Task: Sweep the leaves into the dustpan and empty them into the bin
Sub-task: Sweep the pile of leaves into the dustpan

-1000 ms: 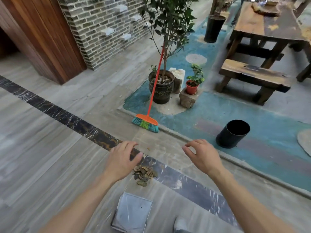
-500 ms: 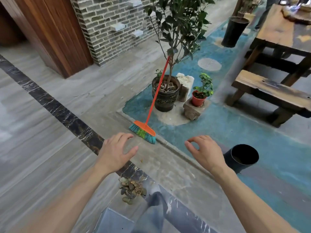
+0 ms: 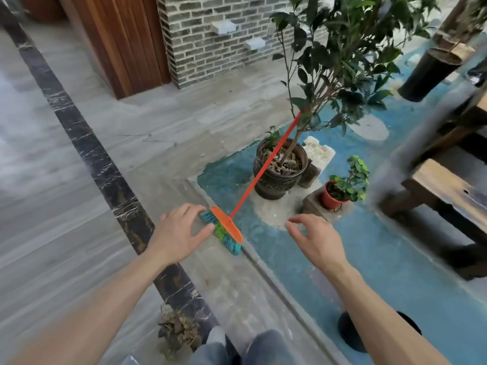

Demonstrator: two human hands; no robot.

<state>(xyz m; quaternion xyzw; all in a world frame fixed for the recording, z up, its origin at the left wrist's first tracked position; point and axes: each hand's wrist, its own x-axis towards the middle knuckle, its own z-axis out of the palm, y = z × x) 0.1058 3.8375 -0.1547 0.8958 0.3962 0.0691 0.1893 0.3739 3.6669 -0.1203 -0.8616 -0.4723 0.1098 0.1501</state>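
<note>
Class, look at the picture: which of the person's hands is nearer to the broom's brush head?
Left. The left hand sits right beside the brush head; the right hand hovers apart on its other side.

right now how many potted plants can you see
2 for certain: the big dark pot with the small tree, which the broom leans against, and the small red pot on a stone block to its right. Blur at the right edge may hide more.

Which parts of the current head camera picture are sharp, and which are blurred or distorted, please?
In the head view, the broom, the large plant pot and both hands, left hand and right hand, are fairly sharp; the wooden bench at the right edge and the floor at the left edge are smeared by motion blur; the wide-angle lens bends the black marble strip; the light is soft daylight, without glare.
</note>
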